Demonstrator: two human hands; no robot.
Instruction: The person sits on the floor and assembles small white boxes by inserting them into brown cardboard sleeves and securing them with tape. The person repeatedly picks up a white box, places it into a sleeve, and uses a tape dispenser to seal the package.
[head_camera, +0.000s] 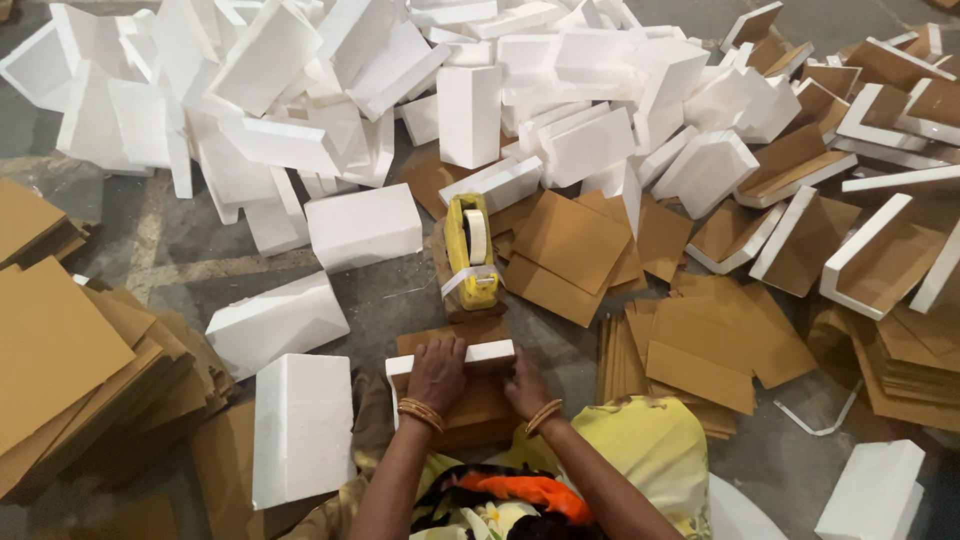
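Left hand (436, 373) lies flat, pressing the white foam strip (452, 359) against the brown cardboard sheet (478, 410) on the floor; right hand (524, 388) grips its end. Yellow tape dispenser (471, 250) sits at twelve o'clock. Uneven pressure could probably snap the brittle foam.

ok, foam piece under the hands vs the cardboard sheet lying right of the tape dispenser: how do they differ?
The foam piece is white and thick; the cardboard sheet is brown and thin. The foam piece lies square to the person, on a cardboard stack, with the left hand pressing on it and the right hand at its edge; the cardboard sheet lies skewed among other sheets, untouched. Both lie flat, near the yellow tape dispenser.
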